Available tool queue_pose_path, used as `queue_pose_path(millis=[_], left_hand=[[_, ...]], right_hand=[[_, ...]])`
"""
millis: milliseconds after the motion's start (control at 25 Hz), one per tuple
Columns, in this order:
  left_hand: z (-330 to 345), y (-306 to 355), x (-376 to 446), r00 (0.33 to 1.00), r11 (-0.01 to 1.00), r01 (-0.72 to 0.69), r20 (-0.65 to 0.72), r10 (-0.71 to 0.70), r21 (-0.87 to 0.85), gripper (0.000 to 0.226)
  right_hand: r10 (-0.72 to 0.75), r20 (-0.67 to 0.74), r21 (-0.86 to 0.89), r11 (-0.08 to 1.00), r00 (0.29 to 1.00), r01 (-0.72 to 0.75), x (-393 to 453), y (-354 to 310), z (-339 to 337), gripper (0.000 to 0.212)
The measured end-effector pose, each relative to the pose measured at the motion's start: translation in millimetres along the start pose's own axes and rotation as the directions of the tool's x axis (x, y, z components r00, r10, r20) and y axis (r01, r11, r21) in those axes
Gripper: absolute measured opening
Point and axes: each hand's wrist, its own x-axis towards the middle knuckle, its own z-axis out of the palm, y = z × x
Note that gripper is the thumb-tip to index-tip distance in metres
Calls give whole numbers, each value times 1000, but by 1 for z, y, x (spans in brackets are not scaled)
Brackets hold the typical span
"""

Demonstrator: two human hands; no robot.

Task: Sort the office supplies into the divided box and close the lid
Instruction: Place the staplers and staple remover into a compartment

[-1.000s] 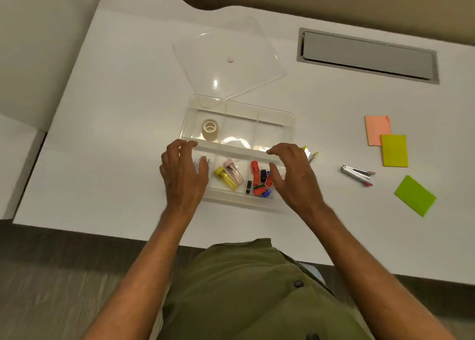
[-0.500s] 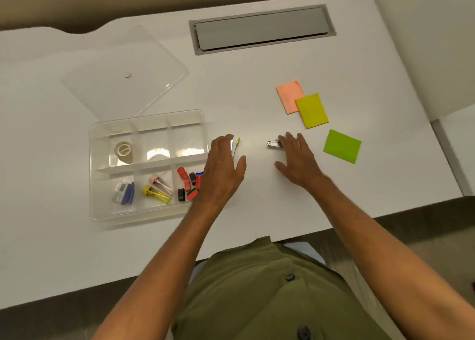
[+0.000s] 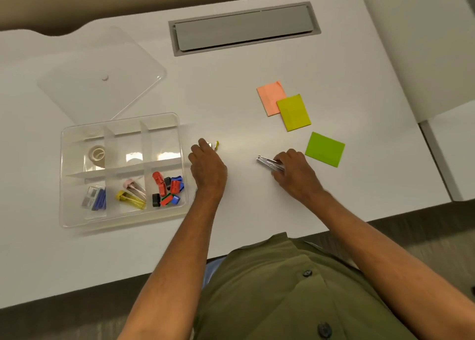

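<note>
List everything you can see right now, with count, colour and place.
divided box: 1, clear, left on the desk, open
lid: 1, clear, behind the box, off
tape roll: 1, off-white, back left compartment
staples box: 1, silver and blue, front left compartment
long clips: 2, pink and yellow, front middle compartment
small clips: several, red, blue, black, front right compartment
sticky notes: 3, orange, yellow, green, right side of the desk
staple remover: 1, metal, in the right grip
small item: 1, yellow and silver, at the left fingertips
cable hatch: 1, grey, back of the desk
desk: 1, white
left hand: on the desk, right of the box
right hand: closed on the staple remover
</note>
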Motion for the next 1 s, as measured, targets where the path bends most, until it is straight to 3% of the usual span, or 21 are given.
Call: queue_pose_path(millis=[120,240,360,480,600,680,1000], left_hand=[[-5,3,-2,999,994,18,30,-15,-111,39],[-17,2,-6,993,965,52,117,-22,-258,33],[-47,-5,-9,975,884,120,222,-19,-452,26],[-90,-31,-3,985,828,116,170,-26,-548,29],[-132,-79,20,995,840,92,14,-101,-535,36],[-151,-114,41,990,861,105,-31,-138,-498,35],[-144,-166,92,982,966,136,158,-102,-222,44]], right_hand=[[79,90,100,991,993,-88,2,-5,-8,20],[195,173,331,912,965,-244,3,-19,-13,10],[275,275,592,707,921,-388,6,-39,-12,10],[278,372,750,473,886,-463,11,-65,-13,13],[231,401,834,309,886,-458,17,-98,-15,6],[206,387,863,262,899,-432,22,-121,-12,5],[266,354,881,228,897,-415,20,-180,21,10]])
